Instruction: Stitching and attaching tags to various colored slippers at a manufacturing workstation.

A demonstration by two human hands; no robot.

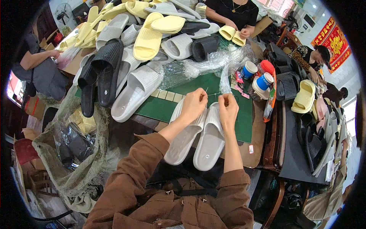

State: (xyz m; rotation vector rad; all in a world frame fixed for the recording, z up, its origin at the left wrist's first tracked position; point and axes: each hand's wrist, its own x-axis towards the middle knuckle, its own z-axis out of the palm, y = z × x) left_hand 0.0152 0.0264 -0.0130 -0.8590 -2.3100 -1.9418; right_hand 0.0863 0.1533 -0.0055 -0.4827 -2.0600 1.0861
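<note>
A pair of light grey slide slippers (209,147) sits side by side in front of me, toes away, at the near edge of the green mat (244,110). Over the slippers' straps, my left hand (194,105) is closed in a pinch. Level with it, my right hand (228,108) also pinches, its fingertips pressed together. A thin pale strand (214,94) stretches between the fingertips of both hands; whether it is string or plastic is too fine to tell. Left of my hands lies another grey slide slipper (135,91), beside black slide slippers (108,72).
A heap of yellow, grey and black slippers (148,38) covers the far side. Clear plastic bags (194,70) lie before it. Cups (263,82) and a red-lidded jar (265,67) stand at right. A sack (49,152) is at left. Across the table, a person (232,13) handles yellow slippers.
</note>
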